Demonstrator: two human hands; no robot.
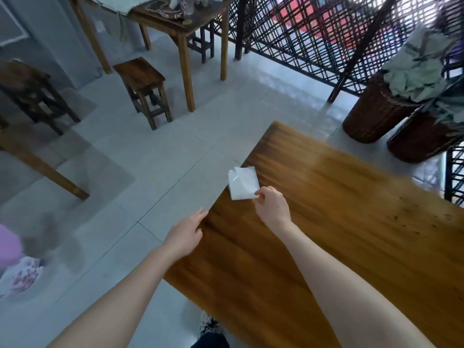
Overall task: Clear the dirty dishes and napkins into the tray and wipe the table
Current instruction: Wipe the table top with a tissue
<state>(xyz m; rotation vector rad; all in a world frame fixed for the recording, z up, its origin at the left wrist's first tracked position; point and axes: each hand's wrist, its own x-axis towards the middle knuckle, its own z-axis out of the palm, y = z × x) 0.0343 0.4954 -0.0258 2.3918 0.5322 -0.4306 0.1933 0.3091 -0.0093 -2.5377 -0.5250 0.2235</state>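
The right hand (272, 205) is pinching a corner of the white napkin (244, 183) at the worktop (326, 209) edge. The left hand (185, 234) is lying open there. The napkin looks light and floppy.

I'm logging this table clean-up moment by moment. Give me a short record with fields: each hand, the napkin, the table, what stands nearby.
left hand: fingers straight, resting on the table's edge
right hand: pinches one corner of the napkin
napkin: white, folded, at the table's edge; lifted or lying flat, cannot tell
table: wooden, glossy
nearby: wooden stool on the tiled floor, two wicker baskets past the table's far end
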